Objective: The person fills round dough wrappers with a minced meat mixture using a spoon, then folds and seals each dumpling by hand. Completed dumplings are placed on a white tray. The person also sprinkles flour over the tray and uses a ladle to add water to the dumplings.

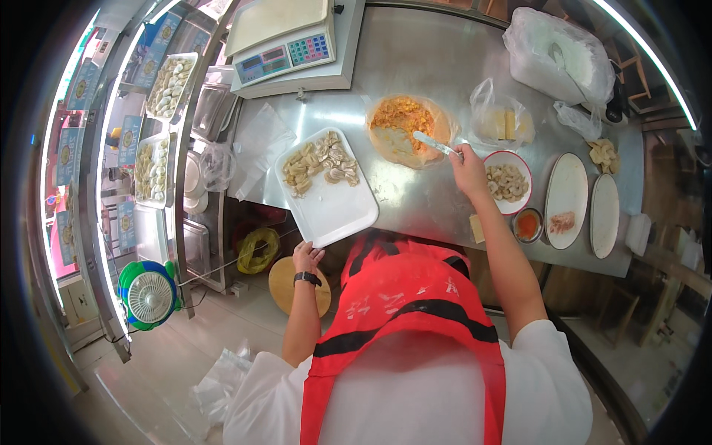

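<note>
My right hand (pixel 468 172) grips the handle of a flat filling spatula (pixel 431 142). Its blade tip lies over an orange, crumbly filling (pixel 401 114) in a round bowl lined with clear plastic (pixel 389 153). Below the near corner of a white tray (pixel 334 219), my left hand (pixel 307 258) has loosely bent fingers and holds nothing that I can see; whether it touches the tray is unclear. Folded wontons (pixel 322 158) cover the far part of that tray, whose near corner juts past the table edge. Beside my right forearm is a red-rimmed bowl of peeled shrimp (pixel 506 182).
Bagged wrappers (pixel 505 123) lie right of the filling. Farther right are a metal cup of orange liquid (pixel 527 225), an oval plate with minced meat (pixel 564 206) and another oval plate (pixel 604 214). A digital scale (pixel 283 58) stands back left; a fan (pixel 149 295) is at left.
</note>
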Demonstrator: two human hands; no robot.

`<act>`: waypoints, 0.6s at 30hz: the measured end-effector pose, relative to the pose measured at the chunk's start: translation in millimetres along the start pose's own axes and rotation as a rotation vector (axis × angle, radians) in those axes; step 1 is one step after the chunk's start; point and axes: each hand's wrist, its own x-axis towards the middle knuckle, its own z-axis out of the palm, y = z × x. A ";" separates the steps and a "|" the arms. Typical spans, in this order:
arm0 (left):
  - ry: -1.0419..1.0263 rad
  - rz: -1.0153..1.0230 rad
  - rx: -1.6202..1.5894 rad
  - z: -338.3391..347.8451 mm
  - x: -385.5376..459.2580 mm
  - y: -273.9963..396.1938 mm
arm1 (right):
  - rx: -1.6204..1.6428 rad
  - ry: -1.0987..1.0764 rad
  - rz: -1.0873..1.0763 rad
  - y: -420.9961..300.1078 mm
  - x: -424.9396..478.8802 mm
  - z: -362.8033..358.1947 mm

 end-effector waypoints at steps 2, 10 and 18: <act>-0.008 0.010 0.060 -2.0 0.5 0.5 | -0.065 0.004 -0.023 -9.7 17.1 -4.8; -0.011 0.778 0.530 111.0 -3.8 49.7 | 0.197 -0.004 0.123 2.2 -0.8 15.0; -0.279 0.663 0.728 333.5 83.9 96.4 | 0.890 -0.275 0.656 -36.0 -40.0 21.9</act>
